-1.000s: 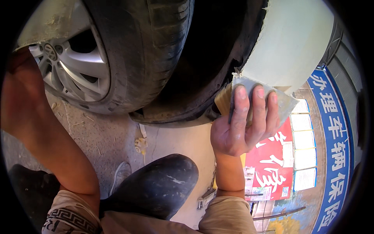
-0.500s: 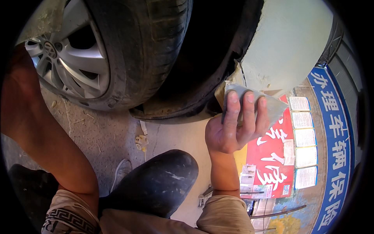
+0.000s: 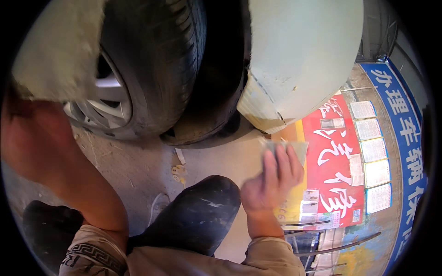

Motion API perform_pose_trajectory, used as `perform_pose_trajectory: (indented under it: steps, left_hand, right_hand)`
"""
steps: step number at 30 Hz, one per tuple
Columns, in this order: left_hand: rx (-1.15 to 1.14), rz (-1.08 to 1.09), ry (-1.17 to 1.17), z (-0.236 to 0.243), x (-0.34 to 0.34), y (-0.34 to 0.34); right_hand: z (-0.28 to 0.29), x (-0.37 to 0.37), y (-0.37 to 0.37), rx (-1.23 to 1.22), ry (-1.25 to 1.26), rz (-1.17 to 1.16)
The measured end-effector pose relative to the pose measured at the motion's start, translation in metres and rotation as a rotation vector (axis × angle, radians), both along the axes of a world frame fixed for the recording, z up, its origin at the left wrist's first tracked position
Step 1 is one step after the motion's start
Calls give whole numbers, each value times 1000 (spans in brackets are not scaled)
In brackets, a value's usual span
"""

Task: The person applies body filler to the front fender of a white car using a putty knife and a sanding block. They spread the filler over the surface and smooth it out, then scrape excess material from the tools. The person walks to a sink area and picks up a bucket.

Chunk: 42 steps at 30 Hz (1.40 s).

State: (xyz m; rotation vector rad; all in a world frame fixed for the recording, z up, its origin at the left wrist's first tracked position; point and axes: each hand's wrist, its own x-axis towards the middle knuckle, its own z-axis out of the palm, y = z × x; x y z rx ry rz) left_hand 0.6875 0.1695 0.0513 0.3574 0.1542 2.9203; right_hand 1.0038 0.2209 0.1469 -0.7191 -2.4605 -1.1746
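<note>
My right hand (image 3: 274,179), blurred by motion, grips a thin grey sheet (image 3: 297,152), likely abrasive paper, below the lower edge of a pale car body panel (image 3: 301,55). That panel has a rough edge and a cracked lower corner. At the left, my left hand (image 3: 25,119) is raised beneath another pale, rough-edged panel (image 3: 55,55); its fingers are hidden. Between the panels are a black tyre on a silver alloy wheel (image 3: 154,73) and the dark wheel-arch liner (image 3: 216,106).
My dark-clad knee (image 3: 198,211) and a light shoe (image 3: 159,208) are below, over a dusty concrete floor (image 3: 138,170) with a small yellowish object (image 3: 179,173). Red and blue signboards (image 3: 331,152) and several white notices (image 3: 373,152) fill the right side.
My right hand with the grey sheet has moved down, away from the panel's cracked corner. The view has shifted, so more of the left panel shows and covers part of the wheel.
</note>
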Motion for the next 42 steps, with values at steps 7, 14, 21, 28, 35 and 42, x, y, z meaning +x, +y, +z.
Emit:
perform_pose_trajectory:
  steps: [7,14,21,28,35,42]
  left_hand:
    - [-117,-198,-73,27,74,6]
    - [-358,-351,226,51,108,-4]
    - [-63,-353,-157,55,55,-5]
    - [-16,54,-244,6,-27,-14]
    - [106,65,-209,1,-33,-20]
    - [91,-41,-286,-9,-36,-15]
  right_hand:
    - [35,-11,-35,-842,1270,518]
    - [56,-54,-41,-1354,821,671]
    - [69,-32,-22,-946,186,276]
    - [160,-96,1,-91,294,590]
    - [207,-247,14,316,-345,772]
    - [210,-313,45,105,-423,1033]
